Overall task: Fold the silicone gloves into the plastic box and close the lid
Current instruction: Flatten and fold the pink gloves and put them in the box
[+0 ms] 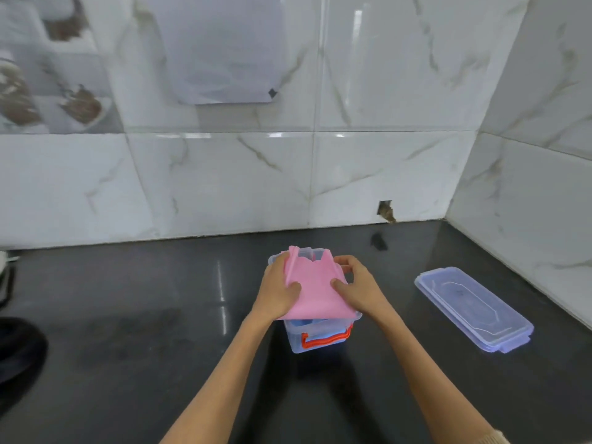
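A pink silicone glove (315,291) lies spread over the open top of a clear plastic box (298,341) with an orange-red handle (323,341). My left hand (278,291) grips the glove's left edge, thumb on top. On the right edge sits my right hand (357,288), also pinching the glove with the thumb on top. Something blue shows inside the box under the glove. The box's clear lid (474,307) lies flat on the counter to the right, apart from the box.
The box stands on a dark glossy countertop (144,331) in a corner of white marble-tiled walls (224,187). A dark round object (19,347) sits at the left edge. A small dark speck (378,241) lies near the back wall.
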A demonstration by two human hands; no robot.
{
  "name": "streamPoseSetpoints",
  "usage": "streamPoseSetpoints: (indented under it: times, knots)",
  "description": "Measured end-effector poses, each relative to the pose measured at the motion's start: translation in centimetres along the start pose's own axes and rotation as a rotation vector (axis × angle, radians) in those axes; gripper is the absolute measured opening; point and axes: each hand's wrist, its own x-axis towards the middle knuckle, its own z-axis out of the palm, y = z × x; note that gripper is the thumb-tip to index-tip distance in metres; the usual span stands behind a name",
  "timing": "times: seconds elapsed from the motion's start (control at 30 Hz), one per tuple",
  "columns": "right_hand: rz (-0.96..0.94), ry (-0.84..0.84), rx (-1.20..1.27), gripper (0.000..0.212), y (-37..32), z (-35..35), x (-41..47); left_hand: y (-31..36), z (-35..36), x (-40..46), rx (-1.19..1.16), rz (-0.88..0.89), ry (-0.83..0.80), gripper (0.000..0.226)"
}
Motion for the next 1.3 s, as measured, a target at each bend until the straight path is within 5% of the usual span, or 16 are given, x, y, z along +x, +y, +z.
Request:
streamPoseSetpoints:
  times: [0.27,0.43,0.67,0.77,0.9,1.13,1.3]
  knots:
    - [-0.222,0.042,-0.002,0.047,-4.5,3.9,1.6,-1.5,-4.0,-0.9,-0.036,-0.035,0.219,0.059]
    - [-0.233,-0.084,-0.175,0.046,-4.9,5.5,2.3,-2.0,-3.8,-1.1,-0.003,-0.043,0.215,0.058]
    - [-0.414,0.096,-0.013,0.043,-6.9,3.9,3.9,-1.1,-3.0,-0.6,-0.117,0.015,0.479,0.054]
    - [-0.396,0.028,-0.036,0.044,-6.9,4.2,5.3,-1.2,-2.6,-0.4,-0.113,-0.009,0.499,0.057]
    - [-0.218,-0.234,-0.292,0.044,-4.9,6.5,5.9,-2.0,-1.1,-0.7,0.196,-0.221,0.347,0.060]
    - [-0.378,-0.185,-1.001,0.051,-2.9,8.6,5.8,-2.2,-1.0,-0.1,0.856,-0.368,0.108,0.076]
    - [-0.338,-0.311,-1.159,0.068,-2.2,8.7,6.0,-1.6,0.0,1.1,1.254,-0.473,-0.103,0.081]
